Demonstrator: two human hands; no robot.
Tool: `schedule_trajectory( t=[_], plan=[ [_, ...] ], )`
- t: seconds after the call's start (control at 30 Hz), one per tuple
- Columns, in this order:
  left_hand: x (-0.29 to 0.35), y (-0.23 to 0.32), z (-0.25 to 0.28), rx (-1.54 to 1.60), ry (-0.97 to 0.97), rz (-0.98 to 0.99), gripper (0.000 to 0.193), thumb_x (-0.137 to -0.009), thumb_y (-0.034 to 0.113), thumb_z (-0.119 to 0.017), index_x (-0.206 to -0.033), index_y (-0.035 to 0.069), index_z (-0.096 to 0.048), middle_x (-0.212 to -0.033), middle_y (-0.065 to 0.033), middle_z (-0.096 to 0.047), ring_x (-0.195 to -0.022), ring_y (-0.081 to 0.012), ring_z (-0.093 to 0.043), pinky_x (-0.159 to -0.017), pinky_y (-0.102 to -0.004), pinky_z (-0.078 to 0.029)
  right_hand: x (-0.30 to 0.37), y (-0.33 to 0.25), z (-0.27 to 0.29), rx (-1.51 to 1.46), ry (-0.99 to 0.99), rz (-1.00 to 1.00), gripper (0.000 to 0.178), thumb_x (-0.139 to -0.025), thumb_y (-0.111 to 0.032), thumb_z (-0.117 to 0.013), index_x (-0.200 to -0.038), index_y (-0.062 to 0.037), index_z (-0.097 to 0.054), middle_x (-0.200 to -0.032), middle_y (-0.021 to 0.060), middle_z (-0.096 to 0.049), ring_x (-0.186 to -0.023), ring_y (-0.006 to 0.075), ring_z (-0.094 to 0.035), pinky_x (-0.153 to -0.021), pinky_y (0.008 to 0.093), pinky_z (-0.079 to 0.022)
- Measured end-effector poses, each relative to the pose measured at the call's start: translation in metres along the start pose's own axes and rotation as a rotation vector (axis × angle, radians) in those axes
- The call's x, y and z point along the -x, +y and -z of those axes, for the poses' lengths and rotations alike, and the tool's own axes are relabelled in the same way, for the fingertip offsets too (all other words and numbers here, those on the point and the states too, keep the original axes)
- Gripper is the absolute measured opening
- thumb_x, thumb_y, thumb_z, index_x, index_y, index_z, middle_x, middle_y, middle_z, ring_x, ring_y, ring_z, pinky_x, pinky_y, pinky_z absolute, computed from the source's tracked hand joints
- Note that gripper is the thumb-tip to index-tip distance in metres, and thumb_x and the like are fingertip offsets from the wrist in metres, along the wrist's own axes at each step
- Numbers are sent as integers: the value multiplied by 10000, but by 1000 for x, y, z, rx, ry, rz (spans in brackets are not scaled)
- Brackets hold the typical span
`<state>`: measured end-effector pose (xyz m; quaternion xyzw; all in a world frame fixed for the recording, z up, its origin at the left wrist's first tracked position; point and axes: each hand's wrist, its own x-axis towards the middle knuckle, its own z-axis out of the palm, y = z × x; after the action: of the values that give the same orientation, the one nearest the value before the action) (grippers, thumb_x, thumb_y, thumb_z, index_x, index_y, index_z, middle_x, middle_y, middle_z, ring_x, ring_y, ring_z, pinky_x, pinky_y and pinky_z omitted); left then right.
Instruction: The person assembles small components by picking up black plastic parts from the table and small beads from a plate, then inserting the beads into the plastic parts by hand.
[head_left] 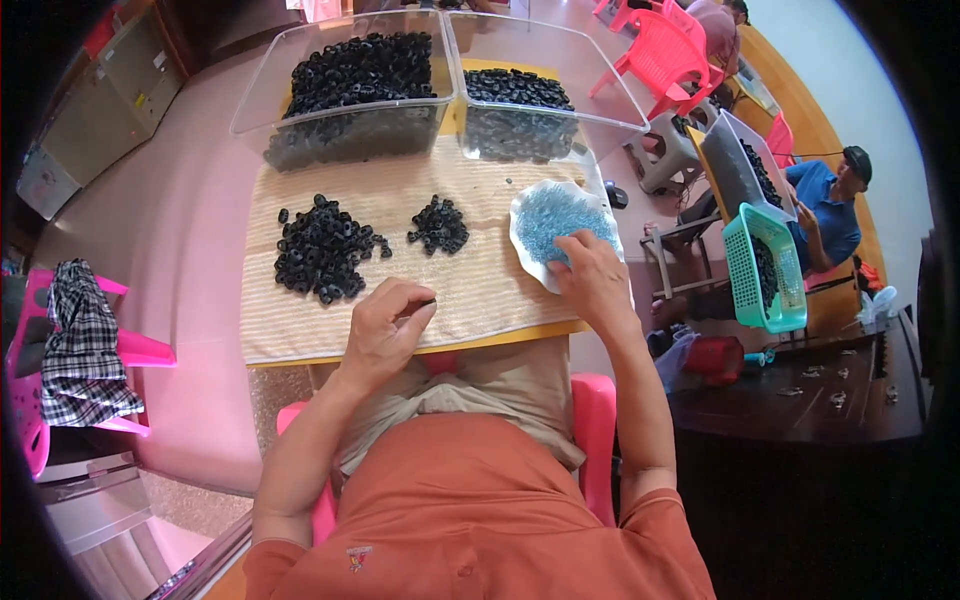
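Observation:
My left hand point(388, 325) is closed over the near edge of the cloth, thumb and forefinger pinching a small black part. To the right, my right hand point(597, 278) dips its bent fingertips into a heap of tiny clear-blue pieces point(560, 218). They lie on a white scallop-edged dish point(524, 246). Whatever those fingertips grip is too small to make out. A large pile of small black plastic parts point(325, 250) sits at the left of the cloth. A smaller pile of similar black parts point(438, 225) lies between it and the dish.
Two clear plastic bins point(346, 115) point(520, 125) of black parts stand at the table's far side. A striped cream cloth point(480, 290) covers the tabletop. At right, a person in blue point(830, 215) sits by a green basket point(770, 270). A pink chair point(140, 350) stands left.

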<state>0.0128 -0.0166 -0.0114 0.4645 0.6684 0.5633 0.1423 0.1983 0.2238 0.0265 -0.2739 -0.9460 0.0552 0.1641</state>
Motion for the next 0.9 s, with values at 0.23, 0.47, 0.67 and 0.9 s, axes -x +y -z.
schedule_trajectory(
  t=[0.23,0.47,0.67,0.9],
  plan=[
    [3,5,-1,49,-28,79,132,-874,-6,-707,-1005,-1,-687,-946,-101,-673,-821,-159,-674,-716,-269,-546,-7,4,-4,7,-62,-13,194,-852,-107,-695,-1041,-63,-694,-977,125,-660,-937,344,-653,-824,437,-524],
    [5,1,-3,61,-31,94,136,-875,3,-711,-1010,4,-694,-942,-95,-673,-820,-153,-674,-707,-259,-538,-4,9,-7,-133,14,-8,125,-857,-86,-701,-979,-60,-699,-924,134,-670,-856,353,-665,-768,429,-525],
    [5,2,-3,96,-18,115,133,-873,13,-716,-1005,9,-697,-929,-91,-670,-806,-152,-669,-689,-255,-527,-4,19,-8,-253,66,42,85,-858,-86,-716,-905,-23,-682,-842,160,-657,-780,355,-659,-694,420,-511],
    [7,-1,-3,178,-27,172,120,-896,22,-710,-1015,5,-696,-938,-52,-662,-820,-98,-645,-699,-229,-518,-4,18,-8,-270,61,3,162,-886,-189,-723,-877,-37,-665,-839,143,-649,-777,349,-653,-693,442,-503]
  ],
)
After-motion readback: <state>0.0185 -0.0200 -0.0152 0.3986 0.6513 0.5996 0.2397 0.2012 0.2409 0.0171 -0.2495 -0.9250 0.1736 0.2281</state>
